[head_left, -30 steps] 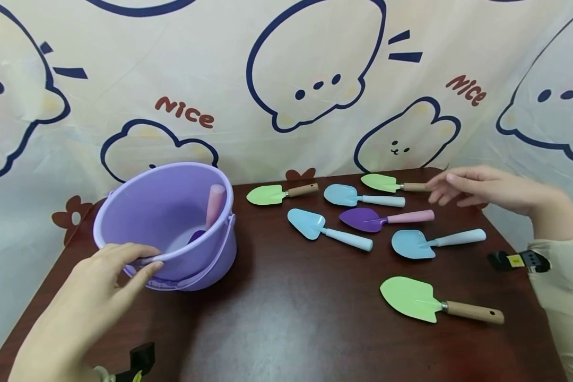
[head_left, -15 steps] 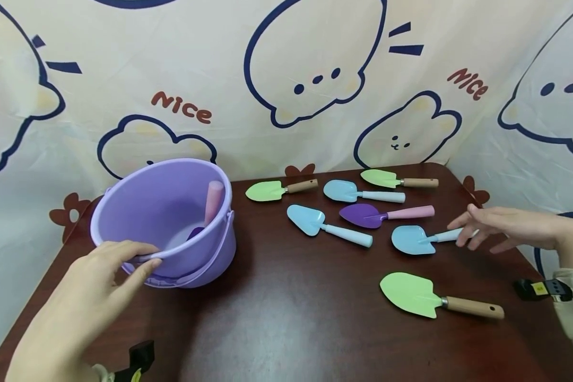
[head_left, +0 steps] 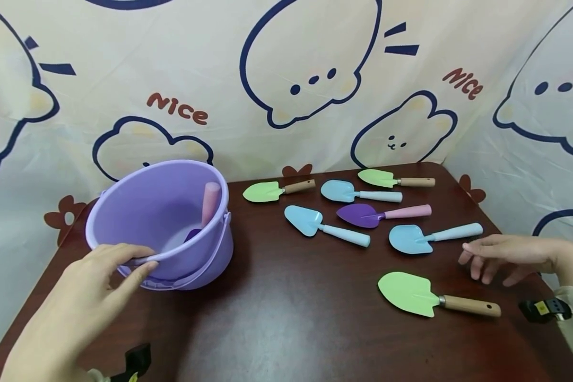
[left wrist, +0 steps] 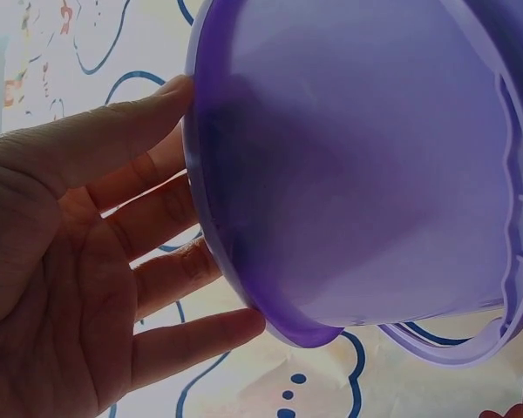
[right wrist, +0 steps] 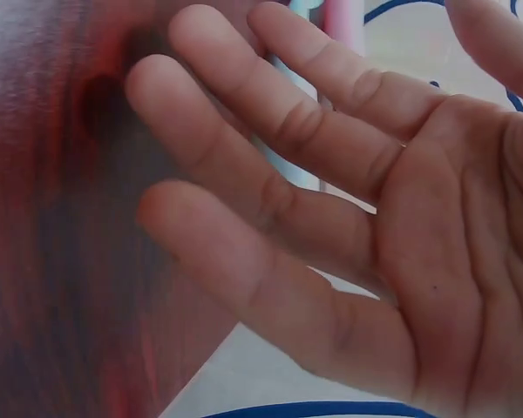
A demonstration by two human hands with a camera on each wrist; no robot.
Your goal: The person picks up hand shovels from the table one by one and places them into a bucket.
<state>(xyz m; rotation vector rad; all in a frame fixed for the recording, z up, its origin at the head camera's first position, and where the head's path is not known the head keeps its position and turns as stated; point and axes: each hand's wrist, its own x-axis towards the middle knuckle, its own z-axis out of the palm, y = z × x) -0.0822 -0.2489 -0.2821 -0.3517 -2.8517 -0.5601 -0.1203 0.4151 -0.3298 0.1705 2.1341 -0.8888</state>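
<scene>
My left hand holds the near rim of a purple bucket, thumb on one side and fingers on the other. The left wrist view shows the bucket's smooth wall beside the thumb. Inside the bucket leans a trowel with a pink handle; only a bit of its purple blade shows. At the right, my right hand is over the table with loosely bent fingers and nothing in them. It lies between a light blue trowel and a large green trowel with a wooden handle.
Further back on the dark brown table lie a purple trowel with pink handle, blue trowels and green trowels. A cartoon-printed cloth hangs behind.
My right hand has come from the back green trowel's handle, past the blue trowel's handle, nearer to me. The left hand stays on the bucket rim; the trowels lie as before.
</scene>
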